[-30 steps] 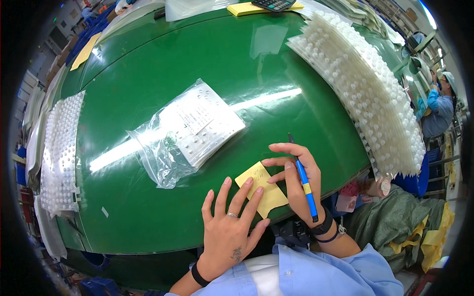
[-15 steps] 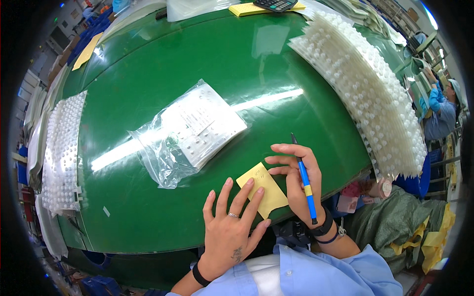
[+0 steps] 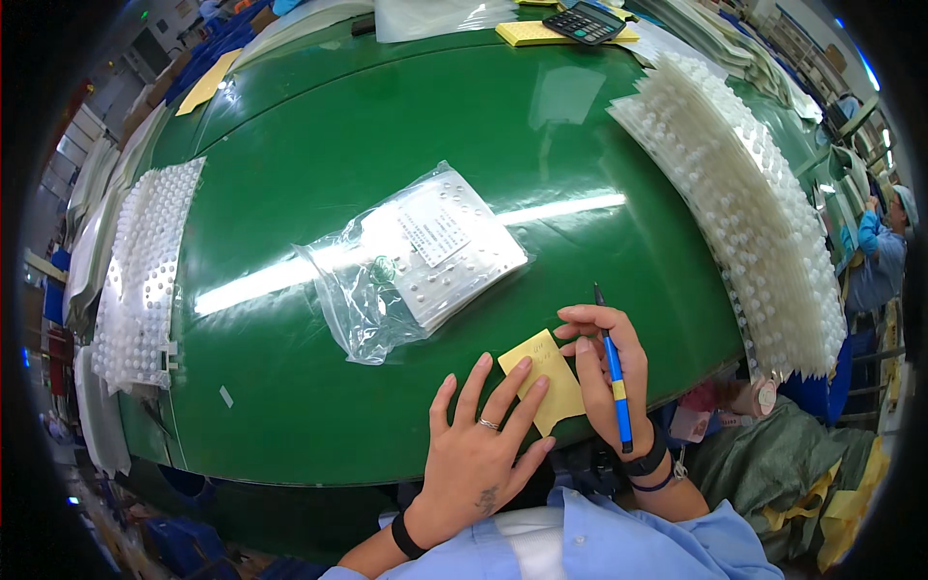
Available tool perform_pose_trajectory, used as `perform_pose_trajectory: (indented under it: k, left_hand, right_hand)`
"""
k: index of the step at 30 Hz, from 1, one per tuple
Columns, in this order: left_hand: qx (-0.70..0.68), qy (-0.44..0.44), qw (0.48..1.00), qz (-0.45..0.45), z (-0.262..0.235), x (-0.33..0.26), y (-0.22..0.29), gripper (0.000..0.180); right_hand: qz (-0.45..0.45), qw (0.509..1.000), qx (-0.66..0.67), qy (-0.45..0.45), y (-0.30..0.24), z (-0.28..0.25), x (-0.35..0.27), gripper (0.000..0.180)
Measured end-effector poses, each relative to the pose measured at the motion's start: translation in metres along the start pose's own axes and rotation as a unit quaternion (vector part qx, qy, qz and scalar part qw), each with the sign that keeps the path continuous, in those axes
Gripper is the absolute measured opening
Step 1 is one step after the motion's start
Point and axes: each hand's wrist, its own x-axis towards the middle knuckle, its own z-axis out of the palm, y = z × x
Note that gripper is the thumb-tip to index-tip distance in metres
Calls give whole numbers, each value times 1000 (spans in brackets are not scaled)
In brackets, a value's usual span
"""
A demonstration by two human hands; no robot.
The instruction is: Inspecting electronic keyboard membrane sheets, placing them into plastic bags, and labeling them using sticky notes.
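Observation:
A small yellow paper slip [image 3: 547, 379] lies near the front edge of the green table [image 3: 319, 164]. My left hand [image 3: 479, 448] rests flat beside it, fingers spread, two fingertips on the slip's left side. My right hand [image 3: 607, 372] sits at the slip's right edge and grips a blue and yellow pen [image 3: 611, 364], its tip pointing away from me. A clear plastic bag [image 3: 418, 259] holding white studded sheets and a paper label lies just beyond the hands, apart from them.
A long stack of white studded sheets [image 3: 749, 203] runs along the right of the table, another such stack [image 3: 145, 266] along the left. A calculator [image 3: 583, 21] on a yellow pad sits at the far edge. Another person in blue [image 3: 875, 251] stands at far right.
Both hands and the yellow slip stay almost where they were. The pen has tilted very slightly in my right hand.

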Motion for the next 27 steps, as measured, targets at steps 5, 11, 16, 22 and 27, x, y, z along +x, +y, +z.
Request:
perform_pose_trajectory:
  k: [5,11,16,22,27]
  left_hand:
    - [0,-2,1000,0,0,0,0,56]
    - [-5,-1,1000,-1,-1,0,-1,55]
    - [-11,-8,1000,-2,-1,1,0,55]
    - [-5,-4,1000,-5,-2,1,1,55]
    - [-6,7,1000,2,0,1,2,55]
  right_hand:
    - [-2,1000,16,-8,3,-1,-1,39]
    - [-64,997,9,41,7,1,1,75]
    - [-93,990,-108,19,3,-7,0,74]
    - [-109,976,-184,41,-10,-36,8,60]
    - [-157,923,-338,91,-22,-74,9,50]
